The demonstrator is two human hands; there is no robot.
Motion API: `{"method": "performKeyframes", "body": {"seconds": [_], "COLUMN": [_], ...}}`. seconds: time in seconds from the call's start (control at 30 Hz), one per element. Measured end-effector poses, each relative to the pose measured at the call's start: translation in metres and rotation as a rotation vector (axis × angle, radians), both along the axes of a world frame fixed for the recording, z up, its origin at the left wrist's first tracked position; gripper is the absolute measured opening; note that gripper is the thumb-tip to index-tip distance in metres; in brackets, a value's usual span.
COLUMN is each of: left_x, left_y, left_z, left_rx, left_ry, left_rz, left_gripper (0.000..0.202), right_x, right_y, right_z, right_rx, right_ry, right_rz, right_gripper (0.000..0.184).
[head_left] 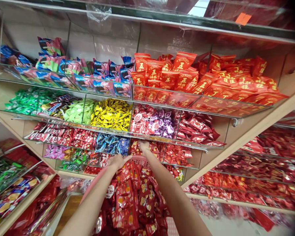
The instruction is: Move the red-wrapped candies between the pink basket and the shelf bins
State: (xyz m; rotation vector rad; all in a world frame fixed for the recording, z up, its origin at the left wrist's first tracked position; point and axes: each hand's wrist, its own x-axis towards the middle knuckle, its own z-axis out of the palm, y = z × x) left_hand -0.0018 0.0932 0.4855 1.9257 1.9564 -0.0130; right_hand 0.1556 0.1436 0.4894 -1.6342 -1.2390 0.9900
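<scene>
A pink plastic basket with a perforated rim is heaped with shiny red candy packets printed with orange fruit. My left hand grips its far left rim, the thumb lying along the edge. Beyond the basket, my right hand reaches into a shelf compartment of similar red packets. Its fingertips are small and partly lost among the packets, so their closure is unclear. Left of that compartment lie blue-wrapped candies; to the right are more red packets.
Clear glass shelf edges run just above my right hand. Higher compartments hold yellow candies, purple-and-white candies and large red packets. A wooden shelf side slopes along the right. Another candy rack stands at left.
</scene>
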Motion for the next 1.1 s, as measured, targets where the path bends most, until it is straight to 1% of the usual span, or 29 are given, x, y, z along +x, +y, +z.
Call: {"method": "performKeyframes", "body": {"seconds": [0.13, 0.2, 0.27, 0.3, 0.33, 0.4, 0.5, 0.6, 0.7, 0.8, 0.83, 0.93, 0.97, 1.1], "left_x": [0.001, 0.001, 0.001, 0.002, 0.002, 0.002, 0.001, 0.000, 0.000, 0.000, 0.000, 0.000, 0.000, 0.000], "left_y": [0.000, 0.000, 0.000, 0.000, 0.000, 0.000, 0.002, 0.004, 0.004, 0.004, 0.004, 0.004, 0.004, 0.003], "left_z": [0.001, 0.001, 0.002, 0.002, 0.002, 0.002, 0.000, -0.003, -0.004, -0.004, -0.004, -0.004, -0.004, -0.003], "left_rx": [0.003, 0.001, -0.003, -0.001, 0.003, 0.008, 0.004, 0.004, 0.002, -0.002, -0.001, 0.006, 0.008, 0.006], "left_ry": [0.010, 0.013, 0.013, 0.013, 0.015, 0.017, 0.015, 0.006, -0.002, -0.001, 0.001, 0.001, 0.001, 0.000], "left_rz": [0.010, 0.014, 0.015, 0.016, 0.018, 0.023, 0.021, 0.017, 0.014, 0.015, 0.015, 0.008, 0.007, 0.011], "left_gripper": [0.091, 0.090, 0.089, 0.089, 0.089, 0.090, 0.091, 0.089, 0.087, 0.087, 0.086, 0.086, 0.086, 0.087], "right_x": [0.008, 0.019, 0.035, 0.045, 0.055, 0.075, 0.102, 0.120, 0.127, 0.123, 0.120, 0.107, 0.103, 0.095], "right_y": [-0.018, -0.034, -0.055, -0.066, -0.078, -0.101, -0.128, -0.142, -0.143, -0.137, -0.135, -0.130, -0.130, -0.140], "right_z": [0.002, 0.003, 0.005, 0.006, 0.007, 0.007, 0.007, 0.006, 0.004, 0.000, -0.002, -0.007, -0.007, -0.005], "right_rx": [0.047, 0.082, 0.113, 0.113, 0.091, -0.020, -0.178, -0.291, -0.369, -0.418, -0.430, -0.417, -0.379, -0.132], "right_ry": [0.150, 0.236, 0.364, 0.430, 0.473, 0.466, 0.356, 0.200, 0.040, -0.089, -0.134, -0.326, -0.417, -0.823], "right_rz": [-0.117, -0.129, -0.086, -0.039, 0.016, 0.141, 0.290, 0.392, 0.474, 0.566, 0.576, 0.537, 0.510, 0.361], "right_gripper": [0.030, 0.028, 0.029, 0.031, 0.033, 0.036, 0.037, 0.037, 0.033, 0.024, 0.021, 0.018, 0.018, 0.013]}}
